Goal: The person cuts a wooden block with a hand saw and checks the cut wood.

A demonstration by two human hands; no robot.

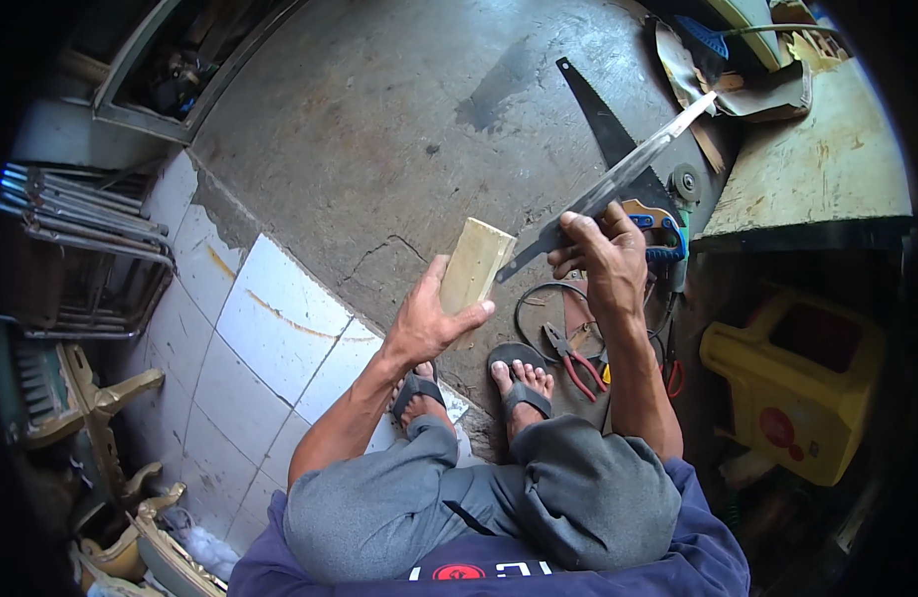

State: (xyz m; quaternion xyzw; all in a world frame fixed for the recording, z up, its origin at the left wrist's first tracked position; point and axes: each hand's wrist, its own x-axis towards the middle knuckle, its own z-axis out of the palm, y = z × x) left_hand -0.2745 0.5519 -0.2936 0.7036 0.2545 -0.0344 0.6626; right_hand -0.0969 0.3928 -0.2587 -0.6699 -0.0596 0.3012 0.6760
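My left hand (pixel 424 323) grips a short pale wooden block (pixel 474 259), held upright and slightly tilted over the sandalled feet (pixel 524 393). In my right hand (pixel 608 259) is a long, narrow metal bar (pixel 653 149) with a lighter far end, angled from the block toward the upper right; its lower end is beside or against the block. Beneath it a hand saw (pixel 588 104) with a blue and tan handle (pixel 663 239) lies on the concrete, beside an angle grinder (pixel 686 184) and its looping cable. Red-handled pliers (pixel 573 363) lie below my right hand.
Folded metal chairs (pixel 81 239) and gilded furniture parts (pixel 101 398) line the left, beside white tiles (pixel 250 358). A framed opening (pixel 116 104) is upper left. A pale cabinet top (pixel 807 149), scrap pieces (pixel 777 95) and a yellow plastic machine (pixel 777 388) are on the right.
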